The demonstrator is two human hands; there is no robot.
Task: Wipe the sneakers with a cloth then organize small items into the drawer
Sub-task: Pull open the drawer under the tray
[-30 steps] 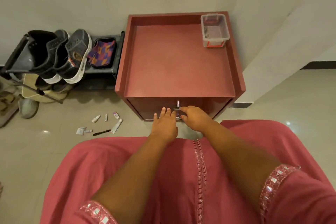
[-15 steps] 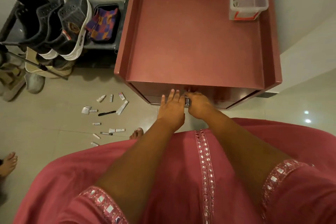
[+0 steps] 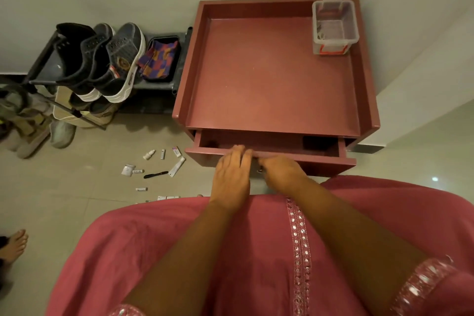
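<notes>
Our right hand [image 3: 282, 171] curls round the drawer [image 3: 269, 147] knob; our left hand [image 3: 232, 173] lies flat-fingered on its front. Overpulling risks unseating it; small items [image 3: 164, 164] wait at nine o'clock.

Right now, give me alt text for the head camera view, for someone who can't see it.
A person's left hand rests on the front edge of a partly open drawer in a red cabinet while the right hand grips its handle. Small items lie scattered on the floor, left of the drawer. Sneakers sit on a rack beside a patterned cloth.
</notes>
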